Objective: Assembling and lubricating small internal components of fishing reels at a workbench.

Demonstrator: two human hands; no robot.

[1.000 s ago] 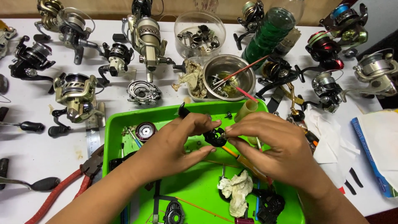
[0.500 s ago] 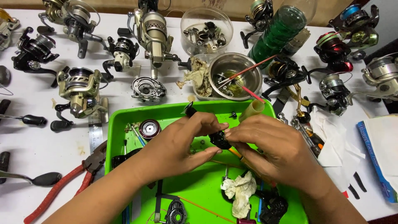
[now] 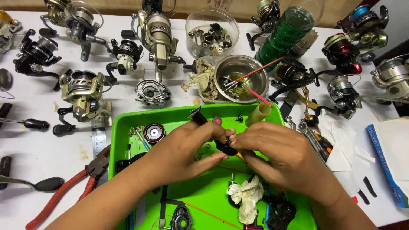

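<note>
Hands meet over the green tray (image 3: 128, 123), and between them we note a small black reel part (image 3: 225, 147). Left hand (image 3: 187, 147) pinches it from the left, fingers closed on it; right hand (image 3: 281, 155) grips it from the right, fingertips also closed on it. We see the part held just above the tray's middle. Lying in the tray: a round dark red spool (image 3: 154, 133) at upper left, a crumpled cloth (image 3: 247, 198) below the hands. Beyond the tray's far rim stands a metal bowl (image 3: 240, 79); red-handled pliers (image 3: 64, 191) lie left of the tray.
</note>
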